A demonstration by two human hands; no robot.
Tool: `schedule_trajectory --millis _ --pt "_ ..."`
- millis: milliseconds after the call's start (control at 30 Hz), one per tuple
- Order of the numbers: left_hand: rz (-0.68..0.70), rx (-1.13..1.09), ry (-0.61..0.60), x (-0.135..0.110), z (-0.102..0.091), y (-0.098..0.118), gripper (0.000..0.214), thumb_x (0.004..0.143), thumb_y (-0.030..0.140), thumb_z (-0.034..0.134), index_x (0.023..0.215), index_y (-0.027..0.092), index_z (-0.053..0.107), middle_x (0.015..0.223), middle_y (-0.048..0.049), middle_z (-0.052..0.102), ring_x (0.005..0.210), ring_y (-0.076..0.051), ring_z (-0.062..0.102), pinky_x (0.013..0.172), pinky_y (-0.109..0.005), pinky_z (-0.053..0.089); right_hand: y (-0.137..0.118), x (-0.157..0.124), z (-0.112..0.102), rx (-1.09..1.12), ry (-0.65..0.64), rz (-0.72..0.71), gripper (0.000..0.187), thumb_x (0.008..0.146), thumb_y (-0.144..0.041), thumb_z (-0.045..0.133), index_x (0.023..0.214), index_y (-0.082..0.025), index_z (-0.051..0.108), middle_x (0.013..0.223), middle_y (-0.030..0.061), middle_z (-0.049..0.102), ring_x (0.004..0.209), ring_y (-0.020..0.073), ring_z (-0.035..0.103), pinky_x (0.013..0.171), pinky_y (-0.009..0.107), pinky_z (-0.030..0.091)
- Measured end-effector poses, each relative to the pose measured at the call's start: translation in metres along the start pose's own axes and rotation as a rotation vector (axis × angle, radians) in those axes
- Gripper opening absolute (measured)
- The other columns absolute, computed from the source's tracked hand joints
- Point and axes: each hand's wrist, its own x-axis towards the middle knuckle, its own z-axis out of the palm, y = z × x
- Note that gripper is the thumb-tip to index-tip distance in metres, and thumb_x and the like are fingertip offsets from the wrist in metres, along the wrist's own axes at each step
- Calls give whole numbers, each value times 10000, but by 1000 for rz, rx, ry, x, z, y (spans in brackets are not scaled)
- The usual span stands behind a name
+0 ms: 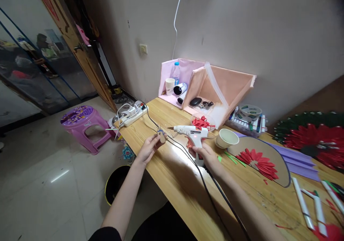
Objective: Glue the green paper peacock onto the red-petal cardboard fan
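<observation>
My right hand [208, 157] grips the handle of a white hot glue gun [189, 131], whose nozzle points left over the wooden table [172, 176]. Its black cord [204, 187] runs back toward me. My left hand [148, 148] pinches a small beige piece [162, 136] with a bit of blue on it, held just left of the nozzle tip. A round fan [262, 158] bearing red paper petals lies to the right of my right hand.
A paper cup [226, 138] and a dish of red petals [202, 122] stand behind the glue gun. A power strip [133, 114] lies at the table's far left end. A pink stool [80, 121] and a black bin [116, 183] are on the floor. Glue sticks [309, 205] lie at right.
</observation>
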Motion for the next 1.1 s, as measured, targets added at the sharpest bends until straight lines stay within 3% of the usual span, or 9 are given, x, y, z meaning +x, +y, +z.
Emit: schedule_trajectory --millis 300,800,1100 --pt "-50 18 -77 8 28 -10 390 660 381 764 956 132 712 973 -105 722 881 -189 672 833 -273 488 1 -3 -12 2 -22 68 257 758 -417 484 657 -184 442 570 -34 424 522 109 359 504 258 268" --pt "-49 30 -21 2 15 -11 340 691 353 743 939 123 706 968 -105 720 896 -195 662 824 -284 498 -2 -2 -7 -94 -64 78 235 742 -360 459 586 -188 425 556 -16 428 531 120 365 512 265 289" --pt "-39 28 -36 4 20 -8 377 661 386 758 927 122 710 893 -100 733 863 -187 670 801 -263 492 -8 -9 -9 -84 -109 77 200 706 -355 459 599 -198 396 546 -30 392 515 110 327 500 260 270"
